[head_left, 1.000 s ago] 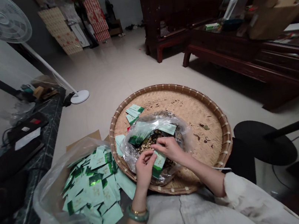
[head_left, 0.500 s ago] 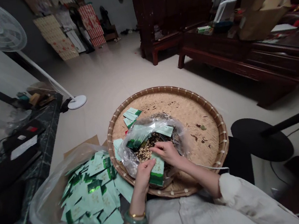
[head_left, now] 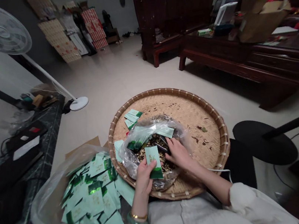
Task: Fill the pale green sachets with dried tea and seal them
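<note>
My left hand [head_left: 144, 173] pinches a pale green sachet [head_left: 153, 160] with a dark green lower end, thumb across its front. It is held upright over an open clear plastic bag [head_left: 130, 159] of dark and pale dried bits [head_left: 141, 154]. My right hand [head_left: 178, 154] reaches into the bag, its fingers and thumb around a dark, slim tool [head_left: 161, 147] with a shiny edge; its full shape is hidden. More green sachets [head_left: 165, 131] lie on the bag's far side. Everything rests in a round woven bamboo tray [head_left: 209, 133] at my lap.
Left of the tray, a large clear bag [head_left: 43, 217] holds a heap of green sachets [head_left: 95, 198]. A few sachets [head_left: 132, 117] lie inside the tray's far left. A white standing fan [head_left: 79, 103], a black round base [head_left: 263, 141] and a dark wooden table [head_left: 231, 55] surround it.
My right hand has left the sachet's top, moved right and taken hold of the dark tool in the bag. My left hand has turned the sachet more upright and raised it slightly.
</note>
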A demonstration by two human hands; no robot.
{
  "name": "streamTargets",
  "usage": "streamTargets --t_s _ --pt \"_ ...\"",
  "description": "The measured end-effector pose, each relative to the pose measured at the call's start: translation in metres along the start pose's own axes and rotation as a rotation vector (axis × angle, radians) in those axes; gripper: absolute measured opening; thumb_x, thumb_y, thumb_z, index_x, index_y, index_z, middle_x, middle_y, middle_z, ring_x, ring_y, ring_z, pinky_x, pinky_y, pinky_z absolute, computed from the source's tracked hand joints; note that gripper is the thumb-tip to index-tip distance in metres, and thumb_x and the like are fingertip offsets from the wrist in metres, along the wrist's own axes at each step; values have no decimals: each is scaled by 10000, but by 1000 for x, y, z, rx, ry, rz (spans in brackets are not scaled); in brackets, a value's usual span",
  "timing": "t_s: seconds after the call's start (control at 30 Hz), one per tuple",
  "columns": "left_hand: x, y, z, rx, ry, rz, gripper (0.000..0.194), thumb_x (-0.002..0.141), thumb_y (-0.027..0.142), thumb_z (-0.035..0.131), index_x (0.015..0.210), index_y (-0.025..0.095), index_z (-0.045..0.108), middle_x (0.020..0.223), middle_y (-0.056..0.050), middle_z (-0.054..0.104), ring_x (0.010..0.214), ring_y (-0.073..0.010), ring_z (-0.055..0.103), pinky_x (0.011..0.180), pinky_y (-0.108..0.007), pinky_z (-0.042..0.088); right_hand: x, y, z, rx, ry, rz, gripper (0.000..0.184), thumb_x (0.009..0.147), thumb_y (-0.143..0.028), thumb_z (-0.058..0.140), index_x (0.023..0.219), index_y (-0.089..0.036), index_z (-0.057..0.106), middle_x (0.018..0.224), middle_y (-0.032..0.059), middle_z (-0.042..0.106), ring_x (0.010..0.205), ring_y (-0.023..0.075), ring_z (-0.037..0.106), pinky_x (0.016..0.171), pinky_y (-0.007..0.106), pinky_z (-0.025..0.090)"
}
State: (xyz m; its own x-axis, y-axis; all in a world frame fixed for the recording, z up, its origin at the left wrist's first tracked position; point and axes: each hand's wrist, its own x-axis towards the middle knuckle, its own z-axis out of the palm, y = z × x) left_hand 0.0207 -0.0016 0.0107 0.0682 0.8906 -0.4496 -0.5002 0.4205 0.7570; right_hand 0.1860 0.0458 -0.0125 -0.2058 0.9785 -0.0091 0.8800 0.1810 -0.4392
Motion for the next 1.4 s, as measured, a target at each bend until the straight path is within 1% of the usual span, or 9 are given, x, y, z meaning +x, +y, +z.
streamTargets --t_s 0.2,0.33,0.47,0.67,0.9,1.03,1.2,1.3,1.4 --pt "-2 0 -4 84 73 32 521 509 308 847 938 88 651 721 -72 726 680 -205 691 662 -294 546 8 18 -13 531 -47 29 511 708 -209 603 1202 -98 543 1116 134 597 999 242 574 877 366 467" --pt "0 1 -8 142 97 14 482 458 291 865 850 88 671 669 -60 718 605 -181 674 605 -261 525 5 24 -40 812 -233 30 501 764 -315 596 1213 -95 563 1139 125 640 989 245 608 852 364 489" --pt "1 1 -7 181 71 -14 452 441 276 867 812 95 682 647 -47 714 565 -154 647 572 -238 503 2 16 -65 756 -367 -143 552 765 -387 635 1250 -136 554 1193 106 629 981 248 616 831 357 499" --pt "1 -2 -6 237 29 4 418 457 245 856 818 116 689 707 -29 727 587 -137 634 572 -221 488 2 -8 -76 472 -362 -352 491 813 -352 598 1244 -120 566 1083 121 683 875 252 651 767 352 506" --pt "1 -3 -9 283 14 -9 427 489 307 846 829 106 686 687 -41 719 581 -150 633 573 -235 483 4 -13 -70 481 -323 -330 393 847 -332 556 1195 -157 610 1124 107 673 953 259 645 808 348 497" --pt "0 -3 -8 269 5 -28 463 604 483 752 855 99 692 589 -33 678 512 -152 598 524 -247 459 5 -9 -66 507 -311 -298 365 847 -317 552 1171 -166 623 1098 99 684 922 251 649 784 345 500" --pt "2 -5 -11 316 91 77 468 677 566 653 710 101 682 576 -17 635 516 -123 527 513 -223 397 8 -8 -59 539 -292 -274 340 845 -315 552 1138 -169 640 1060 88 696 860 234 643 752 331 486" --pt "4 -5 -14 419 127 160 460 694 566 633 646 109 659 562 2 600 519 -112 481 508 -214 358 9 -8 -53 602 -305 -253 326 842 -325 551 1109 -167 650 996 76 704 773 200 624 674 291 475" --pt "5 -4 -16 498 128 197 460 705 566 616 613 116 646 564 7 582 537 -117 468 513 -215 346 12 -6 -49 748 -421 -122 351 828 -364 563 1100 -156 645 834 56 695 577 129 559 494 218 413"
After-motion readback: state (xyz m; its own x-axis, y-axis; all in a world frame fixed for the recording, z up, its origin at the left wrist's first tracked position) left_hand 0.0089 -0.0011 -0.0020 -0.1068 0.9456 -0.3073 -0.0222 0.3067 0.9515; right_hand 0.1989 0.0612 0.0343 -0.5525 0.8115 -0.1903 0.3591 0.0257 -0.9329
